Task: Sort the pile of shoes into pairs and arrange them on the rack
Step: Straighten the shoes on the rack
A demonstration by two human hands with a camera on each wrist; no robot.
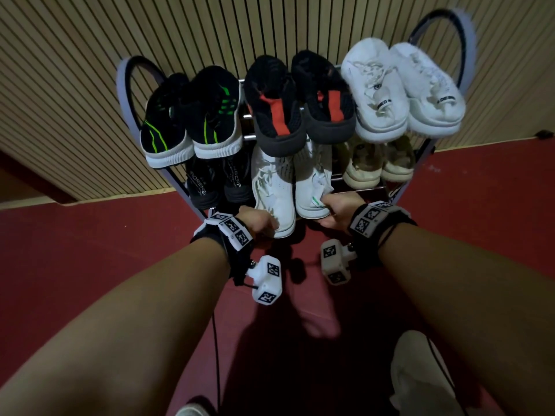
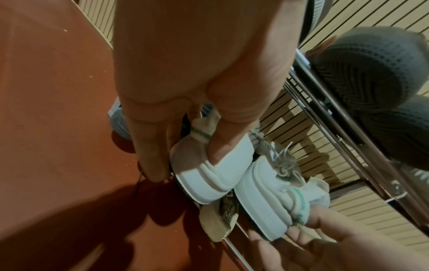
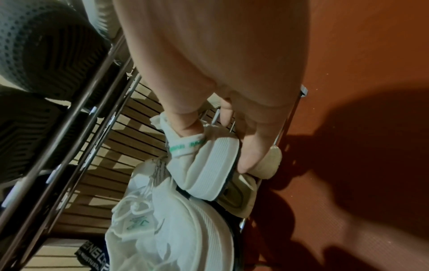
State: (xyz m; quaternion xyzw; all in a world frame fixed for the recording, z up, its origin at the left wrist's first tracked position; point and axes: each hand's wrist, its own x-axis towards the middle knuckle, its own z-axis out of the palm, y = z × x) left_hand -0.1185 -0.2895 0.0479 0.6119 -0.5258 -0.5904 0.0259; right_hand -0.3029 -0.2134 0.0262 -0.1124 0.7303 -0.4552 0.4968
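Observation:
A pair of white knit shoes lies on the lower shelf of the metal rack [image 1: 131,94], heels toward me. My left hand [image 1: 264,226] grips the heel of the left white shoe [image 1: 271,187]; in the left wrist view the thumb [image 2: 223,144] presses on top of that shoe [image 2: 209,179] with fingers under its sole. My right hand [image 1: 329,210] grips the heel of the right white shoe [image 1: 312,187]. In the right wrist view the thumb [image 3: 188,126] is tucked in the collar of that shoe [image 3: 209,168], with fingers beneath.
The top shelf holds a black-green pair [image 1: 192,115], a black-red pair [image 1: 297,97] and a white pair [image 1: 402,85]. A black pair [image 1: 216,181] and a beige pair [image 1: 378,163] flank the white shoes below. Slatted wall behind, red floor [image 1: 90,250] in front, light footwear [image 1: 420,376] at bottom right.

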